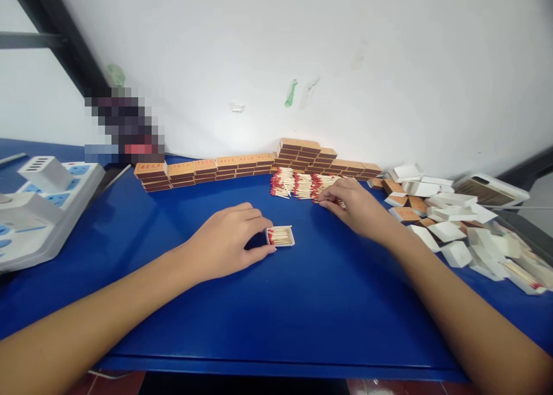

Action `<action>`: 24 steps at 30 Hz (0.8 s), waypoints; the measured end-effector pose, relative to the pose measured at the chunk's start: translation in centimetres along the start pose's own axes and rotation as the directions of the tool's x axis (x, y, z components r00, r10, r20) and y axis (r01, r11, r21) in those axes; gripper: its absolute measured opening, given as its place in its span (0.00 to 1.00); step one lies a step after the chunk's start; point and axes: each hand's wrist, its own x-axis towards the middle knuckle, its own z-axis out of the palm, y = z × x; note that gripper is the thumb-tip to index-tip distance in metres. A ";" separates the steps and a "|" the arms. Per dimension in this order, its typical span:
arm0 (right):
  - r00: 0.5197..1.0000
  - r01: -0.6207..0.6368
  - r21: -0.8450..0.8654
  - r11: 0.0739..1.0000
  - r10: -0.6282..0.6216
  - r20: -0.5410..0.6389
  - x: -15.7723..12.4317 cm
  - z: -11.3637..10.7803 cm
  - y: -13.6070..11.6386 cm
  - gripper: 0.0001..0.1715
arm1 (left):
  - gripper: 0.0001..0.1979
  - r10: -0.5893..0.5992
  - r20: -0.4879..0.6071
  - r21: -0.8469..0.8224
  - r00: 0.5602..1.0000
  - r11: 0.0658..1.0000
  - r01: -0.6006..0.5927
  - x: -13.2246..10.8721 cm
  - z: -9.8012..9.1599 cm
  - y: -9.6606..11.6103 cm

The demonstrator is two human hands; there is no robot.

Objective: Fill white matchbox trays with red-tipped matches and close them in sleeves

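The thumb and index finger of the left hand straddle the left end of a small, open white cardboard tray, gripping it by its sides on the glossy blue counter. Red-tipped wooden matchsticks lie lengthwise inside. The fingers of the right hand curl close together at a loose, pale pile of red-headed matches; whether they pinch any, I cannot tell. Just behind the pile, stacked orange-and-brown rectangular matchboxes line the white wall. Right of the right hand lie jumbled white cardboard trays and orange box sleeves. Far left sits a white power strip with blue sockets.
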 end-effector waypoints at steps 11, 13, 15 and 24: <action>0.999 0.029 -0.017 0.999 -0.030 -0.036 0.3 0.2 -1.7 0.09 | 0.12 -0.006 0.005 0.011 1.000 1.000 0.006 0.0 -0.1 0.1; 0.994 0.075 0.026 0.997 -0.073 -0.077 0.2 -0.1 -4.1 0.07 | 0.12 -0.013 0.004 0.016 1.000 1.000 0.013 0.0 0.0 0.1; 0.989 0.125 0.070 0.990 -0.119 -0.082 0.0 -0.4 -7.1 0.06 | 0.11 -0.014 -0.003 0.012 1.000 1.000 0.014 0.0 0.1 0.1; 0.955 0.297 -0.135 0.945 -0.292 0.058 -0.5 1.5 -12.1 0.12 | 0.11 0.012 -0.033 0.017 0.999 1.000 -0.012 0.2 0.4 -0.1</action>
